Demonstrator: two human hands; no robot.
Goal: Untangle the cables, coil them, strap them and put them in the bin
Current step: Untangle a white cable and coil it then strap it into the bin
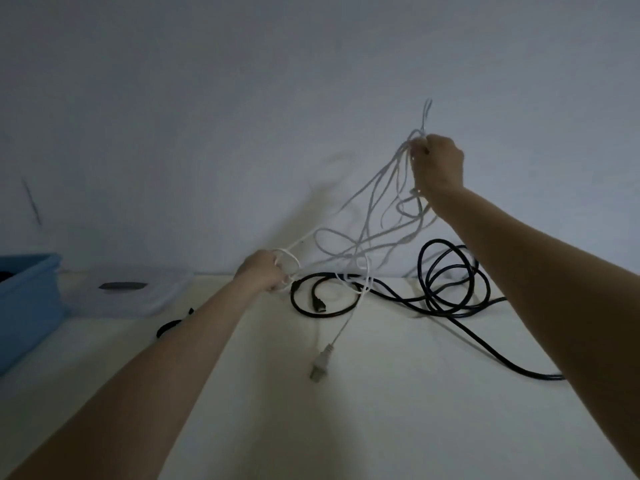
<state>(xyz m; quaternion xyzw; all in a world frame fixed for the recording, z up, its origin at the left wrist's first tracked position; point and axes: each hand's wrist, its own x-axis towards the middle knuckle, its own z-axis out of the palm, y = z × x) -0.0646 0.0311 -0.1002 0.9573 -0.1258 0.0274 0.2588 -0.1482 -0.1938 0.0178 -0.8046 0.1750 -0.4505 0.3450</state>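
A tangled white cable point(375, 216) stretches between both hands above the table. My right hand point(437, 164) is raised high against the wall and grips a bunch of its loops. My left hand point(264, 271) holds a small loop of the same cable low, near the table's back edge. The cable's white plug point(319, 365) hangs down onto the table. A black cable point(446, 278) lies in loose coils on the table under the white one, with one end point(320, 306) in the middle. The blue bin point(24, 303) stands at the far left.
A clear plastic lid point(138, 289) with a dark label lies right of the bin. A small black strap point(169, 327) sits by my left forearm. The cream table point(381, 427) meets a plain wall at the back.
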